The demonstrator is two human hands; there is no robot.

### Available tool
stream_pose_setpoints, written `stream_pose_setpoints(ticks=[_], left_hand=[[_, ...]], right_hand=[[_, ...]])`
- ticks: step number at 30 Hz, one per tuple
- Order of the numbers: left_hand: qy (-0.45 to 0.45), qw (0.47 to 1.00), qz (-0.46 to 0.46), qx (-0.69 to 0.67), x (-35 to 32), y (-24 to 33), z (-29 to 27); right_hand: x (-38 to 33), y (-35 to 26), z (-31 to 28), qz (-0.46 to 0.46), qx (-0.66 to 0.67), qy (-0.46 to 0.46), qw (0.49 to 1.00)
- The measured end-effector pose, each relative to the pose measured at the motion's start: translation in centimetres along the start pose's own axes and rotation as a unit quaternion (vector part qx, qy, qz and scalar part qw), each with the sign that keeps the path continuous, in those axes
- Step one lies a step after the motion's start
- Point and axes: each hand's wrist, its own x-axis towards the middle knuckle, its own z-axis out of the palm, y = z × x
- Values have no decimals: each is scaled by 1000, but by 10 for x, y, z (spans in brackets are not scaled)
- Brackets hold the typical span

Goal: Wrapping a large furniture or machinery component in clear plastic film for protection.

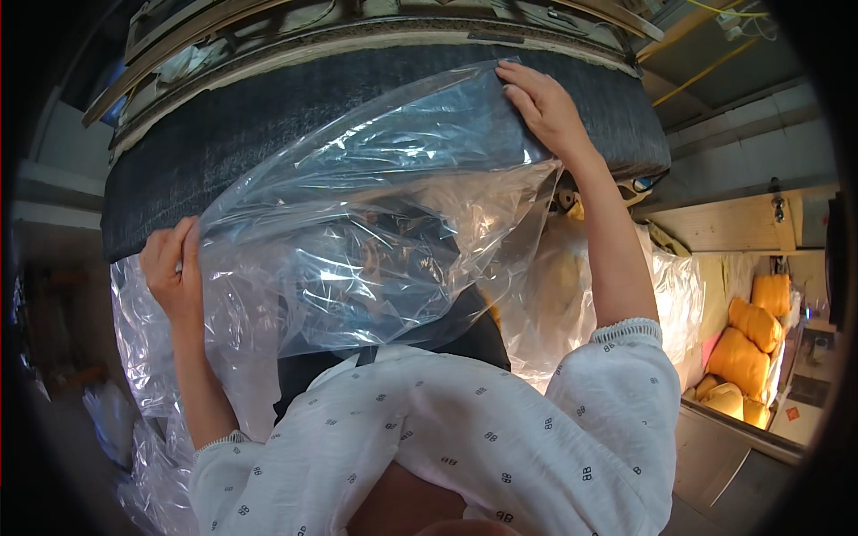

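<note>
A large clear plastic sheet point(357, 241) stretches between my two hands, creased and shiny. Its upper part lies over a dark padded surface point(179, 152), and the rest hangs down in front of my lap. At the left, my left hand point(172, 263) pinches the sheet's edge between thumb and fingers. Farther off and to the right, my right hand point(541, 103) grips the sheet's far corner near the back of the dark surface. More clear plastic point(241, 322) hangs in loose folds below my left hand.
A machine frame with wooden bars point(197, 45) runs along the far side. Yellow-orange bundles point(742, 353) are stacked at the right, below a light wooden panel point(724, 228). Crumpled clear plastic point(670, 295) lies right of my right forearm.
</note>
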Motion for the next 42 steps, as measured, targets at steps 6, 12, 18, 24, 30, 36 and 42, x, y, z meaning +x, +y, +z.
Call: stream_pose_setpoints(ticks=[6, 12, 18, 24, 30, 36, 42], left_hand=[[59, 996, -3, 60, -55, -5, -9], [115, 867, -366, -317, -36, -15, -11], [286, 892, -187, -297, 89, -44, 8], [160, 924, -270, -219, 122, -120, 110], [147, 913, -286, -250, 164, -117, 139], [137, 943, -286, -102, 175, -120, 144], [87, 893, -342, -281, 169, -122, 130]], right_hand=[[36, 30, 12, 105, 73, 151, 980], [57, 35, -24, 149, 452, 76, 876], [88, 9, -16, 193, 237, 403, 863], [76, 30, 38, 255, 206, 366, 871], [88, 80, 49, 299, 121, 333, 886], [95, 71, 44, 311, 70, 321, 892], [100, 63, 40, 350, 71, 340, 870]])
